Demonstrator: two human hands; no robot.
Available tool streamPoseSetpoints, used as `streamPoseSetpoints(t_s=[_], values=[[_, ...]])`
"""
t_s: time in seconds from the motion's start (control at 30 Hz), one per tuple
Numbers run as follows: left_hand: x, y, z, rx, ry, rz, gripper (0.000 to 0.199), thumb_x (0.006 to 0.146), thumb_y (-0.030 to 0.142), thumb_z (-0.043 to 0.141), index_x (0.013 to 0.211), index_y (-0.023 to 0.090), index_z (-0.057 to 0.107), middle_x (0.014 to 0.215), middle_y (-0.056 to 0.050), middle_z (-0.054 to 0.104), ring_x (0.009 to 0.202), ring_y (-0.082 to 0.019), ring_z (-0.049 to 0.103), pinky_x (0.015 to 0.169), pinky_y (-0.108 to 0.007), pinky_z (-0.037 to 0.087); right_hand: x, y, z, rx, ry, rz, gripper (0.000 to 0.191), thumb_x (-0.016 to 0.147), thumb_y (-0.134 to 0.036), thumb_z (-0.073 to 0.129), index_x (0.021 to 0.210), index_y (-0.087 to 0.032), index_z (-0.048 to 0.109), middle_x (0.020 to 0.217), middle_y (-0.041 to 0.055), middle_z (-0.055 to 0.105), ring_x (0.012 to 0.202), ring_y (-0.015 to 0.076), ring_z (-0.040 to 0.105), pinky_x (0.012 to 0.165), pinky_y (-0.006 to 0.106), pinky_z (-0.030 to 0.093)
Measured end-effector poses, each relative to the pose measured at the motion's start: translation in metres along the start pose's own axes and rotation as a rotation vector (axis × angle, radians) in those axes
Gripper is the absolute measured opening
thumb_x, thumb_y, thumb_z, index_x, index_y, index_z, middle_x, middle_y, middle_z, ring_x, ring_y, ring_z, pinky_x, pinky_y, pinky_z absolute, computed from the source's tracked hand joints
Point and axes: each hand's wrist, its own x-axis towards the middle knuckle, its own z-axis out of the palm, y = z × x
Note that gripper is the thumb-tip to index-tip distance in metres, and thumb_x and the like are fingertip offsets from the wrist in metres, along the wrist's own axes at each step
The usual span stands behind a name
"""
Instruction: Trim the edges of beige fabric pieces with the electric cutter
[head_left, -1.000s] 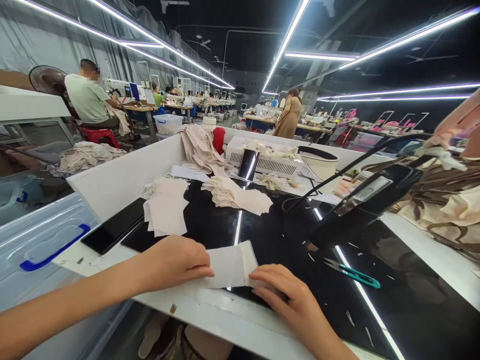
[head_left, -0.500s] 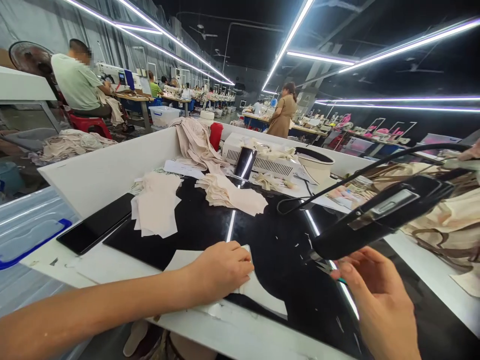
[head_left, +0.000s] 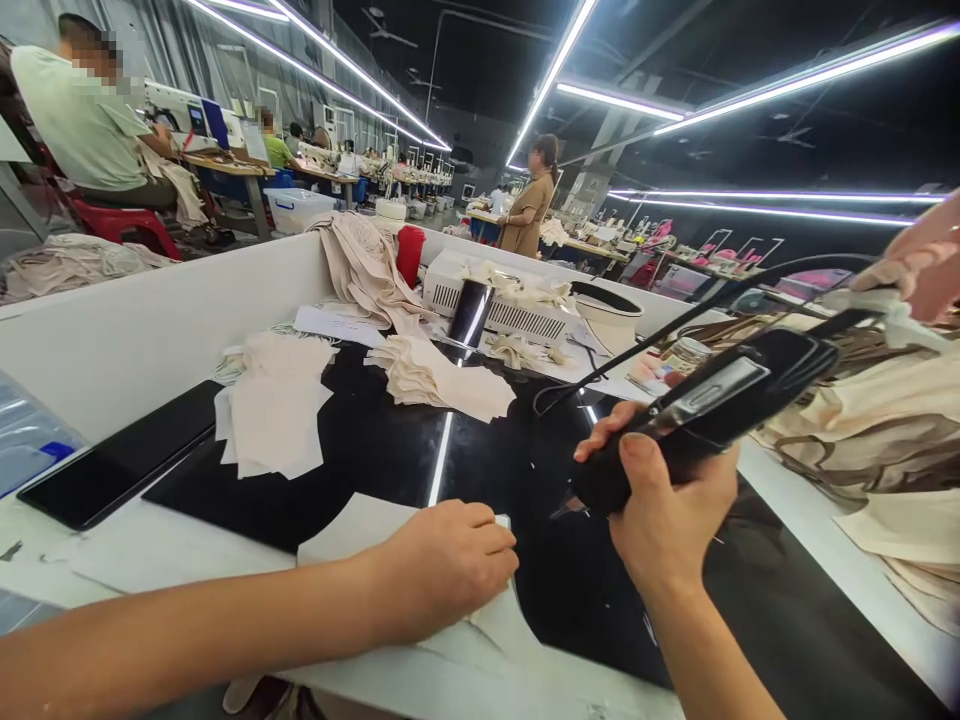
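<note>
My left hand lies with curled fingers on a white sheet-like piece at the front edge of the black board. A small pale edge shows at its fingertips; what lies under the fingers is hidden. My right hand is wrapped round the front end of a black corded hand-held power tool with a silver plate on its side. Its thin metal tip points down left, above the board. The tool's back end rises to the upper right.
Two stacks of cream fabric pieces lie on the board. Behind stand a white vented box and a black cylinder. At the right, another person's hand is near the cord, above piled fabric. A white partition borders the left.
My right hand has moved up and left and closed round the tool; earlier it was below it, near small snips. The view has shifted; my left hand stays on the white piece.
</note>
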Motion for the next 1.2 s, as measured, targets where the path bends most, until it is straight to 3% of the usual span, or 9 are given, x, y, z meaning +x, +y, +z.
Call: streamPoseSetpoints(t_s=[0.17,0.53,1.03,1.2], values=[[-0.005,0.005,0.008,-0.019,0.074,-0.01,0.011,0.103,0.014,0.06,0.092,0.014,0.062,0.088,-0.005,0.061,0.083,-0.02,0.059,0.064,-0.032,0.045,-0.006,0.006,0.015,0.133,0.065,0.046,0.038,0.084,-0.036,0.081,0.113,-0.026,0.059,0.079,-0.0051,0.064,0.059,0.0138,0.06,0.049,0.027,0.055],[-0.005,0.011,0.005,-0.054,0.135,-0.06,0.015,0.106,0.015,0.054,0.093,0.013,0.063,0.085,-0.005,0.06,0.078,-0.019,0.057,0.059,-0.032,0.043,-0.009,0.016,0.024,0.237,0.006,0.116,0.04,0.082,-0.044,0.081,0.112,-0.027,0.061,0.074,-0.005,0.06,0.058,0.0136,0.056,0.049,0.026,0.052],[-0.007,0.011,0.009,-0.08,0.162,-0.075,0.014,0.107,0.015,0.052,0.104,0.012,0.066,0.095,-0.007,0.065,0.088,-0.021,0.063,0.067,-0.032,0.048,-0.011,0.01,0.023,0.252,-0.03,0.15,0.044,0.08,-0.049,0.081,0.111,-0.029,0.058,0.073,-0.006,0.059,0.056,0.0131,0.055,0.048,0.025,0.05],[-0.009,0.01,0.011,-0.081,0.119,-0.093,0.015,0.108,0.017,0.052,0.105,0.014,0.066,0.099,-0.006,0.066,0.091,-0.02,0.063,0.071,-0.033,0.051,-0.013,0.012,0.022,0.26,-0.024,0.133,0.041,0.081,-0.044,0.081,0.112,-0.027,0.06,0.074,-0.0054,0.061,0.057,0.0131,0.056,0.048,0.025,0.052]])
